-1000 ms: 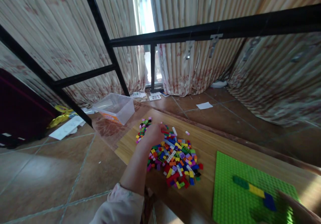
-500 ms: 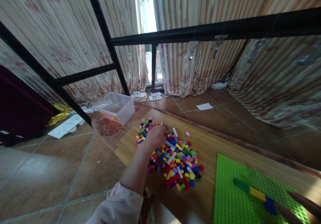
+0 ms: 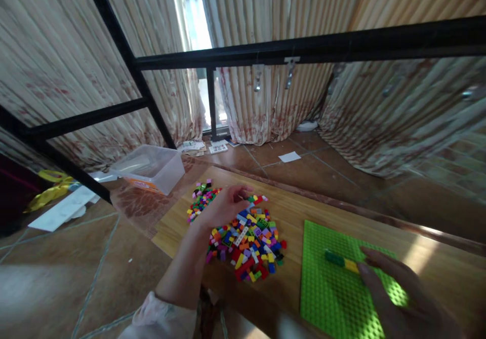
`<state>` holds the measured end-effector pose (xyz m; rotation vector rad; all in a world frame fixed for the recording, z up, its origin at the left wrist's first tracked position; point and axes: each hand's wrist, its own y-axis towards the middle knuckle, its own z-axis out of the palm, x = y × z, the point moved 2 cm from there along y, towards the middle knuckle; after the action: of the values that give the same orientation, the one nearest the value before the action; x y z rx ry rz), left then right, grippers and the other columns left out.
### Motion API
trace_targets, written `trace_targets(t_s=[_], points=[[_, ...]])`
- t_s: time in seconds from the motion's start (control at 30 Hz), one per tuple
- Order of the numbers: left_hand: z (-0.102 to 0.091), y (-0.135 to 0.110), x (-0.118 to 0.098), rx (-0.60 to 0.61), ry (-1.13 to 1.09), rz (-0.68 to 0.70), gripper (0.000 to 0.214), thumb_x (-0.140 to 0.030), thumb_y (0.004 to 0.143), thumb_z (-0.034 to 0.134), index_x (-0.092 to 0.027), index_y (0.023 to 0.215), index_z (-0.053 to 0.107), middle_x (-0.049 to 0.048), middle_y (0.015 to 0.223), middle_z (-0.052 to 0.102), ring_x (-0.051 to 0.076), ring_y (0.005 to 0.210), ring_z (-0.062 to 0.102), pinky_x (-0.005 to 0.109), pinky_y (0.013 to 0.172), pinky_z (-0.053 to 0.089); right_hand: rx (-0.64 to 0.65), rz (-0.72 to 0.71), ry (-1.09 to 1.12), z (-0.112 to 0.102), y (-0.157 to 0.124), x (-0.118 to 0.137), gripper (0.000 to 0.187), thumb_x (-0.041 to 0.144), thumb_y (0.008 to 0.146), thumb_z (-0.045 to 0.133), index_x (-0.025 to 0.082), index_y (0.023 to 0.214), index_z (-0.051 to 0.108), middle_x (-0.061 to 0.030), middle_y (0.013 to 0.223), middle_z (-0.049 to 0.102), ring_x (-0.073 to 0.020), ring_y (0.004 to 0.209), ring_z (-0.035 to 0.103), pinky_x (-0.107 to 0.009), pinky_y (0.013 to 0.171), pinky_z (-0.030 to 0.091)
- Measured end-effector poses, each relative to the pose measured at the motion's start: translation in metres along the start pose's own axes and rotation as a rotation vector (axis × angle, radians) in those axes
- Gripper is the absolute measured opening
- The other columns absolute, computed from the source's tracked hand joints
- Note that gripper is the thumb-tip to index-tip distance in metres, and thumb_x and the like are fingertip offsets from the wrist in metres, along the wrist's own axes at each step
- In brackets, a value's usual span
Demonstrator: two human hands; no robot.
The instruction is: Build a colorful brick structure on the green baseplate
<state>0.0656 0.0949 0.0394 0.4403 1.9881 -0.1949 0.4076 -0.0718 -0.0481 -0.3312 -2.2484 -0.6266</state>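
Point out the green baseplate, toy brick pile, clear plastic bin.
Green baseplate [image 3: 328, 289], head view: bare studs left of its centre.
Toy brick pile [image 3: 248, 245], head view: uncovered part, right of centre.
Clear plastic bin [image 3: 170, 173], head view: right side wall.

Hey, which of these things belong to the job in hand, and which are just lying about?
In use:
loose bricks, at the left hand
green baseplate, near the right hand
green and yellow bricks on it

Seemingly just lying about:
white sheet on the floor
crumpled yellow thing
papers by the curtain
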Motion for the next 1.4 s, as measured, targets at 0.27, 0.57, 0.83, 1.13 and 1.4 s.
trace_targets(t_s=[0.27,0.57,0.83,1.13,1.4], points=[[0.106,-0.016,-0.058,0.29,-0.436,0.189,0.02,-0.017,0.087,0.058,-0.017,0.106,0.064,0.0064,0.1,0.069,0.017,0.093,0.063,0.028,0.084,0.049,0.105,-0.022,0.536,0.024,0.01,0.115,0.032,0.035,0.08,0.069,0.029,0.112,0.067,-0.0009,0.091,0.07,-0.0143,0.077,0.064,-0.031,0.071,0.056],[0.121,-0.026,-0.065,0.222,-0.112,0.359,0.021,-0.024,0.087,0.063,-0.02,0.107,0.065,0.0031,0.098,0.069,0.015,0.09,0.061,0.026,0.082,0.047,0.147,-0.043,0.538,0.016,0.005,0.101,0.026,0.03,0.083,0.067,0.029,0.109,0.07,-0.0036,0.103,0.07,-0.0171,0.092,0.066,-0.03,0.073,0.059],[0.129,-0.029,-0.062,0.262,-0.043,0.343,0.026,-0.033,0.091,0.057,-0.019,0.112,0.065,0.0073,0.103,0.07,0.017,0.094,0.063,0.027,0.083,0.048,0.191,-0.049,0.48,0.012,0.006,0.096,0.025,0.035,0.084,0.064,0.029,0.107,0.072,-0.0035,0.103,0.072,-0.0185,0.094,0.068,-0.031,0.079,0.06],[0.145,-0.031,-0.052,0.04,-0.209,0.239,0.018,-0.029,0.082,0.064,-0.016,0.092,0.071,0.0049,0.079,0.068,0.014,0.07,0.06,0.025,0.065,0.047,0.152,0.135,0.296,0.017,0.005,0.083,0.032,0.051,0.077,0.066,0.029,0.099,0.073,-0.0029,0.102,0.075,-0.0246,0.09,0.072,-0.033,0.077,0.063],[0.147,-0.035,-0.045,-0.119,-0.461,0.179,0.018,-0.03,0.078,0.066,-0.014,0.082,0.072,0.005,0.07,0.064,0.012,0.062,0.054,0.024,0.058,0.044,0.021,0.308,0.338,0.036,-0.005,0.088,0.039,0.054,0.076,0.068,0.023,0.1,0.072,-0.0054,0.101,0.075,-0.026,0.095,0.07,-0.034,0.076,0.061]])
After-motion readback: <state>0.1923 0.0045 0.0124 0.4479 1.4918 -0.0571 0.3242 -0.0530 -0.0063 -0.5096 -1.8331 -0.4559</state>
